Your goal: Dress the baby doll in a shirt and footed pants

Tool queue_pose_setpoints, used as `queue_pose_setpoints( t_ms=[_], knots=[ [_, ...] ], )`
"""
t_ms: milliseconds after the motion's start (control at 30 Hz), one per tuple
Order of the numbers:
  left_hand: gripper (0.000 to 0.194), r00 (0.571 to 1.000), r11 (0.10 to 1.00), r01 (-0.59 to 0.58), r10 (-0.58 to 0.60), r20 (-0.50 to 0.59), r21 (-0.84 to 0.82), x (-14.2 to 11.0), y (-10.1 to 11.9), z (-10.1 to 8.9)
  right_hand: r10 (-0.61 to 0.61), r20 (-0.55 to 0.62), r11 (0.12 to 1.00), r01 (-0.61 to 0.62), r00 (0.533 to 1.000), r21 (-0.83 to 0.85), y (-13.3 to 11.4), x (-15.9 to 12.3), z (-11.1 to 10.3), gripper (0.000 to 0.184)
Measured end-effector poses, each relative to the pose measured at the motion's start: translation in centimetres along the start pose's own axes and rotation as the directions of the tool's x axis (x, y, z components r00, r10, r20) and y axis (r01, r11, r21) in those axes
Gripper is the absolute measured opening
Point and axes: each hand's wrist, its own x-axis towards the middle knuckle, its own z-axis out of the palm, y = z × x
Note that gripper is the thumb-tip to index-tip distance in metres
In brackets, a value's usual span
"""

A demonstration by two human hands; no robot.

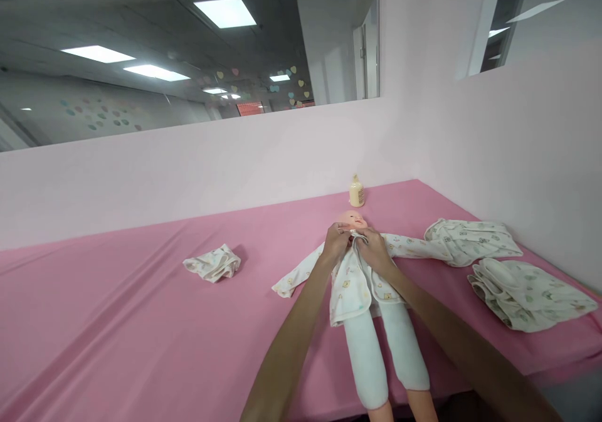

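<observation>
A baby doll (356, 219) lies on its back, head toward the wall and legs toward me. It wears a white printed baby jacket (348, 284) with the sleeves stretched out to both sides, and white trousers (365, 359). At the neckline, just below the doll's chin, my left hand (337, 241) pinches one front edge of the jacket. Close beside it my right hand (374, 250) has its fingers closed on the other edge of the collar. Below my hands the jacket front hangs apart. What exactly lies between the fingertips is partly hidden.
Pink sheeting (141, 321) covers the table. A pump bottle (356, 192) stands behind the doll's head. Crumpled printed cloth (214, 264) lies left. Folded printed clothes (475, 240) and another folded bundle (531, 293) lie right. A wall mirror (155, 52) hangs behind.
</observation>
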Motion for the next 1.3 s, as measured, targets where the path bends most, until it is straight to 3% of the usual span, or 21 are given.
queue_pose_setpoints(
  t_ms=[167, 400, 533, 633, 700, 933, 1100, 1300],
  knots=[
    [0.027, 0.999, 0.997, -0.042, 0.042, 0.006, 0.059, 0.4, -0.7, 0.0, -0.029, 0.031, 0.999, 0.028, 0.999, 0.031, 0.1, 0.0, -0.2, 0.033],
    [0.009, 0.975, 0.91, -0.197, 0.219, -0.019, 0.364, 0.4, -0.8, -0.2, -0.038, 0.049, 0.997, 0.041, 0.998, -0.061, 0.0, 0.0, -0.1, 0.035],
    [0.005, 0.953, 0.733, -0.245, 0.302, 0.019, 0.634, -1.1, 0.3, -0.4, 0.012, 0.021, 0.971, -0.007, 1.0, -0.241, -0.6, -0.6, -0.8, 0.027],
    [0.014, 0.956, 0.583, -0.249, 0.277, 0.098, 0.773, -3.3, 0.6, -0.6, -0.034, 0.026, 0.899, 0.042, 0.999, -0.436, -1.2, -1.7, -1.4, 0.019],
    [0.016, 0.964, 0.545, -0.234, 0.235, 0.121, 0.805, -4.7, 0.4, -0.7, -0.054, 0.063, 0.868, 0.078, 0.997, -0.491, -1.5, -2.4, -1.7, 0.017],
    [0.009, 0.97, 0.5, -0.146, 0.242, 0.023, 0.853, -6.0, -0.5, 0.1, 0.06, 0.084, 0.905, -0.018, 0.995, -0.424, -1.6, -3.2, -2.5, 0.014],
    [0.01, 0.962, 0.559, -0.131, 0.271, -0.031, 0.819, -5.1, -1.3, 0.4, 0.007, 0.002, 0.968, -0.006, 1.0, -0.251, -0.9, -2.8, -2.2, 0.014],
    [0.009, 0.918, 0.628, -0.197, 0.387, -0.083, 0.753, -5.2, -1.4, -0.3, -0.015, -0.067, 0.999, 0.012, 0.998, -0.045, -0.6, -2.8, -1.8, 0.012]
  ],
)
